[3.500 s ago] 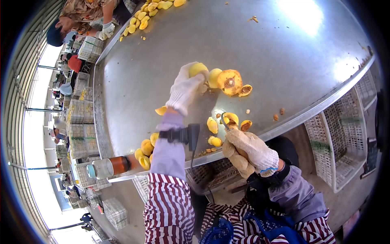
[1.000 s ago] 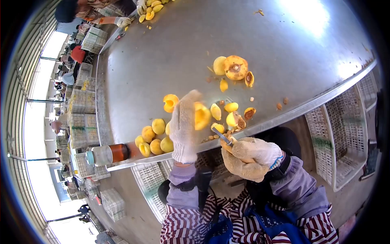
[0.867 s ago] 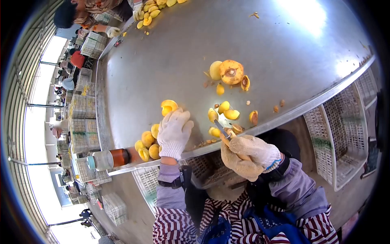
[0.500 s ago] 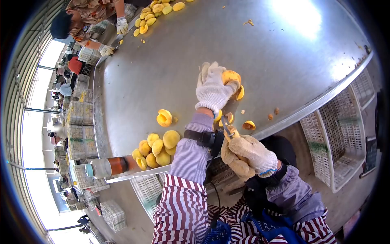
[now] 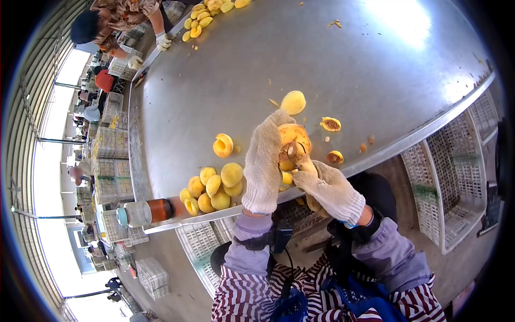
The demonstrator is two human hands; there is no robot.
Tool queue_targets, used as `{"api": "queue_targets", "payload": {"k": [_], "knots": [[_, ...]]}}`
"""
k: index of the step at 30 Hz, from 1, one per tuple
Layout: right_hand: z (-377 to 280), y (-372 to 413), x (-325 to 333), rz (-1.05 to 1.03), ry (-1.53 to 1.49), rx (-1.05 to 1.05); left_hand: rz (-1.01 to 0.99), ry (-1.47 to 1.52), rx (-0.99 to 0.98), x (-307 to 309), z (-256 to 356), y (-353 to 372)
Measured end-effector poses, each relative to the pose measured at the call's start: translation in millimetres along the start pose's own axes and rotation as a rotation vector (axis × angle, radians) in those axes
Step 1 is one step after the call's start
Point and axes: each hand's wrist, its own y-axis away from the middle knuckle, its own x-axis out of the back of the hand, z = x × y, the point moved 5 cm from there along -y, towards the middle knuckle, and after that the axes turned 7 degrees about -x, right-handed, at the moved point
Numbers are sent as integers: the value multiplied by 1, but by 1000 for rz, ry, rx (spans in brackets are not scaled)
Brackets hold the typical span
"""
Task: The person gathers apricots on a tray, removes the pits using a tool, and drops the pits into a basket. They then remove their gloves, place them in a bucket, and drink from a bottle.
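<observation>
My left hand (image 5: 261, 166), in a pale knit glove, grips a yellow peach half (image 5: 295, 134) above the table's near edge. Its brown, ragged pit hollow faces me. My right hand (image 5: 335, 194), also gloved, is closed around the handle of a small curved pitting knife (image 5: 306, 164); the thin metal blade is at the hollow, though its tip is hard to make out. Just beyond my left fingers lies another peach half (image 5: 293, 102), rounded side up. Two browned peach pieces (image 5: 330, 124) rest to the right. Part of a yellow piece (image 5: 287, 178) shows beneath my hands.
The metal table (image 5: 214, 96) holds a peach pile (image 5: 220, 185) and a single half (image 5: 222, 145) on the left. A jar of reddish-brown contents (image 5: 155, 211) lies at its edge. Plastic crates (image 5: 445, 177) stand right. A co-worker (image 5: 120, 27) works at the far left edge.
My left hand has drawn back toward me, bringing a peach half to the knife in my right hand. A peach half and a browned piece now show on the table where that hand was.
</observation>
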Motion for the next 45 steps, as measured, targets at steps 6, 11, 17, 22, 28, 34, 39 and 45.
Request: {"api": "queue_targets", "payload": {"k": [6, 11, 17, 22, 28, 34, 39, 45], "knots": [[2, 0, -6, 0, -11, 67, 156, 163, -134, -21, 11, 25], [6, 0, -7, -96, -6, -63, 162, -47, -183, -18, 11, 27], [12, 0, 0, -177, 14, -159, 47, -608, -265, -19, 36, 8], [9, 9, 3, -309, -92, -180, -82, -1023, -475, -32, 50, 8], [20, 9, -8, -481, -358, -90, -163, -823, -588, -32, 55, 12], [5, 27, -17, -387, -616, -235, -186, -445, -467, -24, 44, 17], [6, 29, -15, -428, -594, -197, -130, 273, 139, -47, 44, 19], [14, 26, -9, -634, -598, -115, -104, 123, -21, -44, 41, 22]]}}
